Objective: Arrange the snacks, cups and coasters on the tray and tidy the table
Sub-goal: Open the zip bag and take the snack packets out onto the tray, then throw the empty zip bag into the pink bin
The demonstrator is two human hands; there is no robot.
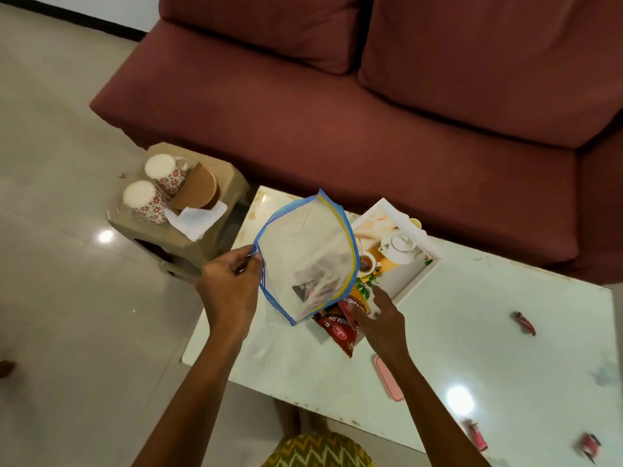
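The left hand (229, 281) pinched the edge of a clear zip bag (306, 251) and held it above the left end of the table (472, 332). The bag's mouth was spread wide, seemingly so its contents could be reached. Something dark lay at the bottom, too blurred to name. The right hand (384, 315) curled round red snack packets (337, 328) just under the bag's lower corner, apparently bound for the tray (403, 276). The tray lay beside them at the table's far edge, by the sofa (337, 112), and I could make out nothing on it beyond its printed tea set. Two cups (167, 173), brown coasters (199, 190) and a napkin (197, 217) stood on a stool (188, 237) off the table's left end, well apart from the tray. Small red wrappers (524, 323) lay scattered toward the table's right side, likely rubbish to clear. A flat pink thing (389, 379) sat near the front edge. By this showing, the arranging had barely begun.
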